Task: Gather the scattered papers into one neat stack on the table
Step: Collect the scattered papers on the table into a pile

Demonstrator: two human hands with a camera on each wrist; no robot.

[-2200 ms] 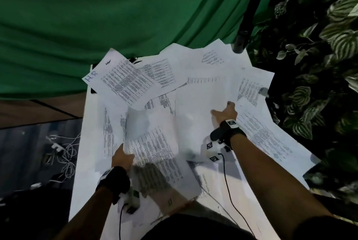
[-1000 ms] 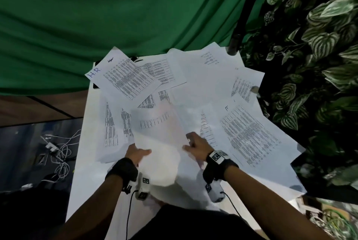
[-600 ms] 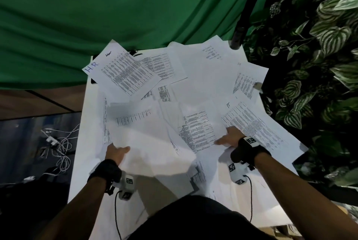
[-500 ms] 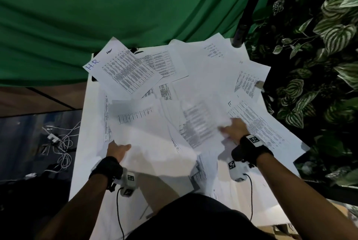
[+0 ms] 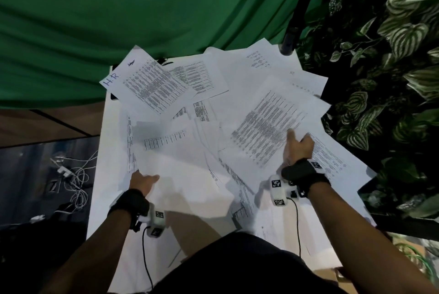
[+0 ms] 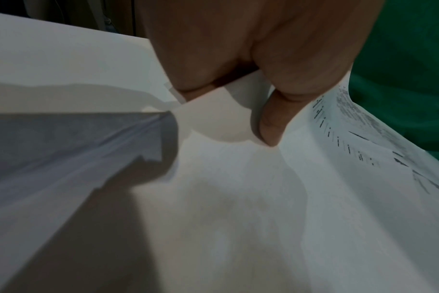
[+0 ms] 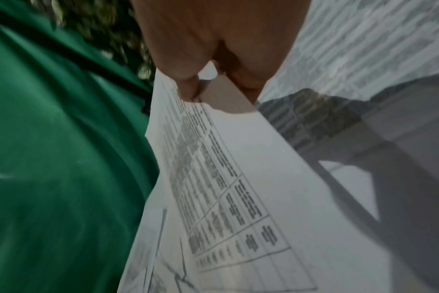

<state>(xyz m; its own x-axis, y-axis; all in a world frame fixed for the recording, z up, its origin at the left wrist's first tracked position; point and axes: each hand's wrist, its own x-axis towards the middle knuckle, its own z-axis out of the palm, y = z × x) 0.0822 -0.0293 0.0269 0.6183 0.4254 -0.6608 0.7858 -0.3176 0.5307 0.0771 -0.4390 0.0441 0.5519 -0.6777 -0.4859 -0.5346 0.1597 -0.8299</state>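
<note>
Printed white papers [image 5: 237, 75] lie scattered and overlapping across the white table [image 5: 104, 175]. My left hand [image 5: 145, 181] grips the near left edge of a gathered bundle of sheets [image 5: 185, 168]. In the left wrist view the thumb [image 6: 271, 123] lies on top of the bundle [image 6: 238, 198], with the fingers underneath. At the right, my right hand [image 5: 298, 146] pinches the near edge of a printed sheet [image 5: 268, 127] and holds it tilted above the other papers. The right wrist view shows my fingertips [image 7: 191, 87] clamped on that sheet [image 7: 226, 178].
A sheet marked "H.R." [image 5: 147, 82] overhangs the table's far left corner. A green curtain [image 5: 142, 8] hangs behind, and a black pole [image 5: 292, 32] stands at the far right corner. Leafy plants [image 5: 392, 80] crowd the right side. Cables [image 5: 73, 179] lie on the floor at the left.
My right hand has taken hold of a printed sheet and raised it up and to the right. The left hand still holds its bundle in nearly the same place.
</note>
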